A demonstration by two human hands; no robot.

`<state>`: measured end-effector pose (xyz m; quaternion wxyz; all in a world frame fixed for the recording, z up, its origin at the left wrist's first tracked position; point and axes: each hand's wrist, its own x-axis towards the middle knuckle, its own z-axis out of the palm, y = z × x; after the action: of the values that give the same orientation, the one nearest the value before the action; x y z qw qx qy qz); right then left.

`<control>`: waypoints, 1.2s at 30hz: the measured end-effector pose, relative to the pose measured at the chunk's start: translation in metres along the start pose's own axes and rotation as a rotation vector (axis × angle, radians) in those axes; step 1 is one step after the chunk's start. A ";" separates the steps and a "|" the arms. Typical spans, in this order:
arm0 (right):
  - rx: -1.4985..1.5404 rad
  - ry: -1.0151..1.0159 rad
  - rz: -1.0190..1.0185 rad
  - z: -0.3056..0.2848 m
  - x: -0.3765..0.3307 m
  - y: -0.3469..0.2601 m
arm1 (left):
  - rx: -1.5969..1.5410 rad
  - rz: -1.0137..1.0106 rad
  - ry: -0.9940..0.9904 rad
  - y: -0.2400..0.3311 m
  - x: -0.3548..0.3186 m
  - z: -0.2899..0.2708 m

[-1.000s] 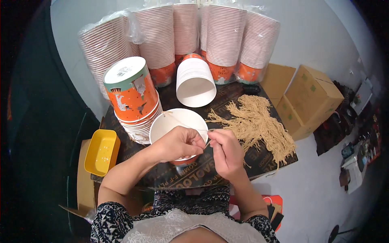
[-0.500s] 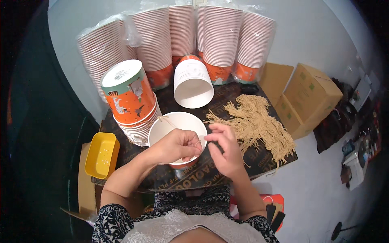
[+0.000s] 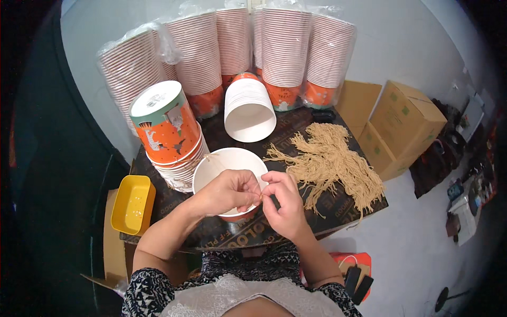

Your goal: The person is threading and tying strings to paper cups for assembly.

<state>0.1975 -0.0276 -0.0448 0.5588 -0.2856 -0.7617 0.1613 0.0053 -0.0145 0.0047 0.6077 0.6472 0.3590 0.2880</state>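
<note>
A white-lined paper bucket (image 3: 211, 171) with an orange outside stands upright near the table's front edge. A thin tan cord (image 3: 215, 158) shows at its far left rim. My left hand (image 3: 231, 191) reaches over the bucket's mouth, thumb and fingers pinched together at the right part of the rim. My right hand (image 3: 285, 205) meets it there, its thumb and fingertips pinched too. A tiny bit of tan cord shows between the fingertips; most of it is hidden by the hands.
Left of the bucket stands an upturned stack of orange printed buckets (image 3: 166, 132), beside a yellow tub (image 3: 133, 205). A heap of tan cords (image 3: 338, 164) lies right. Behind are a tipped bucket stack (image 3: 248, 108) and tall bagged stacks (image 3: 288, 47). Cardboard boxes (image 3: 406, 121) stand right.
My right hand has moved left and its spread fingers have closed to a pinch against my left fingertips. My left hand stays pinched at the rim.
</note>
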 end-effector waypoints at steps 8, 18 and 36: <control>-0.115 0.054 -0.093 0.003 -0.009 -0.002 | -0.105 -0.035 0.103 0.005 0.003 0.005; -0.125 0.009 -0.095 -0.001 -0.008 0.011 | 0.078 0.139 0.106 -0.009 0.001 0.009; -0.104 -0.176 0.001 -0.003 0.005 0.006 | 1.019 0.566 0.465 -0.008 -0.012 0.036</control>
<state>0.2005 -0.0198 -0.0439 0.4740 -0.2992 -0.8151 0.1464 0.0266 -0.0454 -0.0062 0.0290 0.8461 0.3888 0.3635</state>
